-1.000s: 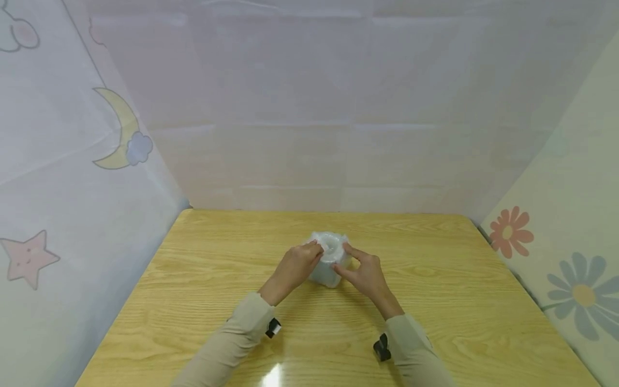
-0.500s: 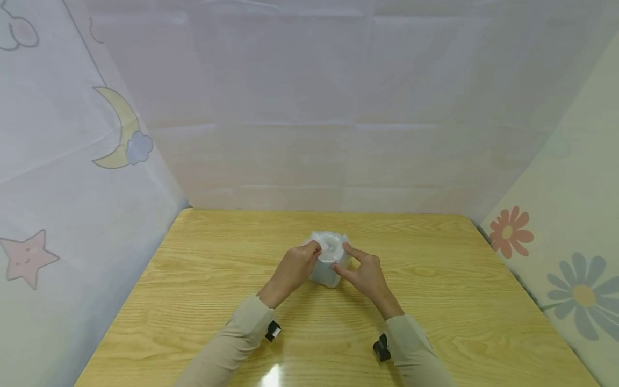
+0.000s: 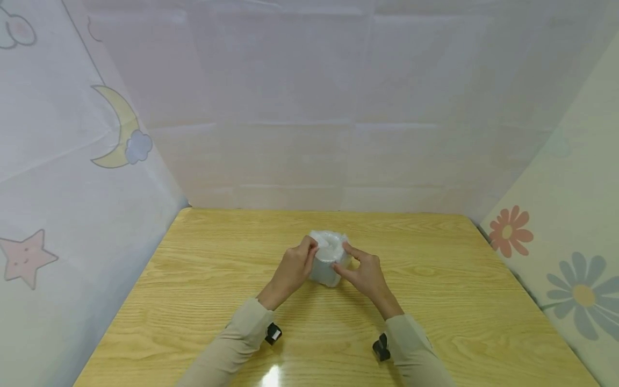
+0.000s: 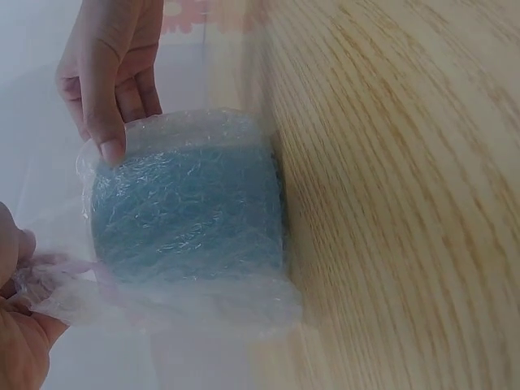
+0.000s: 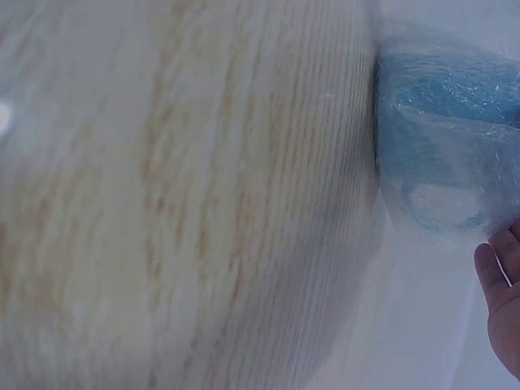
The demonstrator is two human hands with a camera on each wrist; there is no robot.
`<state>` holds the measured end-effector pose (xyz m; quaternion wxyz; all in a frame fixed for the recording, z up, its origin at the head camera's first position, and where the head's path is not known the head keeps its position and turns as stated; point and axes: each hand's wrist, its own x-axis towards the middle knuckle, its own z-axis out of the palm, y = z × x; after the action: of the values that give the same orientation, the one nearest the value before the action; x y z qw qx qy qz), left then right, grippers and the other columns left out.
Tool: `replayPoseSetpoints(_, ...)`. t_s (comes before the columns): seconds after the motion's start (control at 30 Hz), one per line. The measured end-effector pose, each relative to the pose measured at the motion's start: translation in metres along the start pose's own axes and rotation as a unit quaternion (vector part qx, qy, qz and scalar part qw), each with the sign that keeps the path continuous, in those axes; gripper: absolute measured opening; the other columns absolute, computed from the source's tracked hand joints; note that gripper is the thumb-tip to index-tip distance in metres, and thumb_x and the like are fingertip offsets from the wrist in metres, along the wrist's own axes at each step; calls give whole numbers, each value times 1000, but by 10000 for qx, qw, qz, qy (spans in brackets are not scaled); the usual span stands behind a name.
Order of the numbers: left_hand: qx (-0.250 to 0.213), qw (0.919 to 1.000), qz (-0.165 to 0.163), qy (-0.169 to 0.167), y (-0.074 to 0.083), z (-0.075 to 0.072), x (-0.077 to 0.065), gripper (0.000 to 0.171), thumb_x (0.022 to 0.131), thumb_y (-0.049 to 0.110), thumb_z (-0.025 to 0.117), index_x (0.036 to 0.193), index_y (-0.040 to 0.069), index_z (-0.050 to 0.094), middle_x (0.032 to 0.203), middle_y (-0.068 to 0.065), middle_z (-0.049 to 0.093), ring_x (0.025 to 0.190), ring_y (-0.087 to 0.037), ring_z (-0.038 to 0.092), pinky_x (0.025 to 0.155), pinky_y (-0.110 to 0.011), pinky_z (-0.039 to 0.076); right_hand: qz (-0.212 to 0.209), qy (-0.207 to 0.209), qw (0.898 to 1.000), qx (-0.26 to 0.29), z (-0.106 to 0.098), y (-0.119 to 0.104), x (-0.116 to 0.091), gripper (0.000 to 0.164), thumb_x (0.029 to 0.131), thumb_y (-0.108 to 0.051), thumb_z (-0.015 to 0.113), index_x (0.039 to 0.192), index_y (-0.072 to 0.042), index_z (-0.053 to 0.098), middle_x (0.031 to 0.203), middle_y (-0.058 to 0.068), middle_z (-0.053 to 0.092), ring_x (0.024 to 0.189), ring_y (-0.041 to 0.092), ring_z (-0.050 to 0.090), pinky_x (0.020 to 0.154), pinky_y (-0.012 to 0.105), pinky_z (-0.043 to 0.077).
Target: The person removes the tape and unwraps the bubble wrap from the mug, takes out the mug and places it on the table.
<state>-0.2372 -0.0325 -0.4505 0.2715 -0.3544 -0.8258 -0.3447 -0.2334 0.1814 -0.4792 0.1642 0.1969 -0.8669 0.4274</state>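
A squat, round blue thing [image 4: 187,211] in clear bubble wrap stands on the table; the wrap hides what kind it is. In the head view the bubble-wrapped thing [image 3: 325,273] shows a pale, sunken top. My left hand [image 3: 292,267] pinches a gathered edge of the bubble wrap [image 4: 69,296], pulled out from the upper left side. Across from it, my right hand [image 3: 366,274] holds the top right rim between thumb and forefinger. The thumb [image 4: 110,146] presses the near side in the left wrist view.
The wooden table [image 3: 232,236] carries the wrapped thing near its middle. Pale cloth walls [image 3: 290,107] with printed pictures enclose it at the back and both sides. Black wrist cameras, the left camera [image 3: 273,333] and the right camera [image 3: 381,348], hang below the sleeves.
My left hand has lifted slightly up and to the left, drawing the wrap's edge away from the sunken top. My right hand and the wrapped thing stay in place.
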Motion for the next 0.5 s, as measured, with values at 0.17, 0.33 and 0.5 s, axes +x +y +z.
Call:
replayPoseSetpoints(0.17, -269, 9992, -94, 294, -1, 1, 0, 4, 97, -4, 55, 100, -3, 52, 72, -8, 59, 52, -6, 45, 45, -16, 41, -67, 1, 10000, -5, -1, 1, 0, 61, 80, -22, 83, 126, 9, 57, 127, 21, 54, 114, 38, 55, 91, 51, 48)
replayPoseSetpoints(0.33, -403, 9977, -226, 497, -1, 2, 1, 2, 98, -3, 52, 100, -3, 51, 76, -10, 61, 51, -7, 47, 44, -17, 42, -22, -5, 10000, -10, -1, 2, 0, 62, 80, -22, 83, 127, 8, 57, 127, 21, 54, 113, 37, 57, 92, 50, 48)
replayPoseSetpoints(0.5, -538, 9954, -394, 693, -1, 1, 2, 4, 98, -3, 51, 102, -3, 50, 70, -10, 59, 44, -4, 39, 39, -16, 38, -40, 5, 10000, -31, -1, 3, 0, 61, 80, -22, 83, 126, 9, 57, 126, 22, 54, 108, 36, 60, 91, 49, 49)
